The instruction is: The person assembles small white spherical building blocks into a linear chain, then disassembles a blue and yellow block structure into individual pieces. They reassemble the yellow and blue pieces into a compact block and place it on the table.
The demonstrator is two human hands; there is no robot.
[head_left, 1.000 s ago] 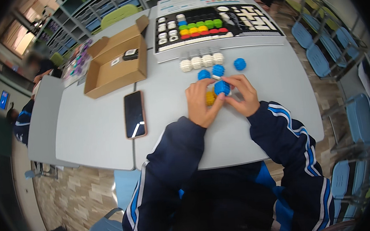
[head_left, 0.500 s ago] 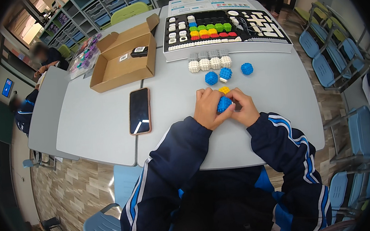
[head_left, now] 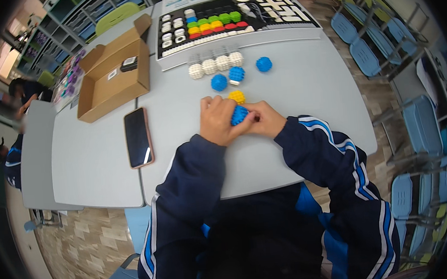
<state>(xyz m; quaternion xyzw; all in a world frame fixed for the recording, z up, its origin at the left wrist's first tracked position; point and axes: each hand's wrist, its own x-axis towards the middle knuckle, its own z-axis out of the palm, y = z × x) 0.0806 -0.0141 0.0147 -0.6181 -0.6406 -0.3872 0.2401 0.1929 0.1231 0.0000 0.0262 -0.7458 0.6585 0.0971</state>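
Observation:
Over the table, my left hand (head_left: 215,120) and my right hand (head_left: 265,119) come together with fingers closed around a blue studded ball block (head_left: 239,115). Just beyond it, against the fingers, is a yellow studded ball block (head_left: 236,97). I cannot tell whether the two are joined. Farther off lie more blue ball blocks: one at the left (head_left: 219,82), one at the right (head_left: 264,64), and between them one with a white piece (head_left: 236,75) at its underside. Behind them runs a row of white ball blocks (head_left: 209,66) with grey ones at the back.
At the far side sits a kit tray (head_left: 299,35) of coloured blocks and white parts. A cardboard box (head_left: 87,106) stands open on the left, nearer than it a phone (head_left: 139,138). Blue chairs (head_left: 422,124) stand to the right. Another person (head_left: 29,92) is at the far left.
The whole view has swung, so the table things appear farther left and higher. My hands stay closed on the blue ball block, and more of the yellow block shows.

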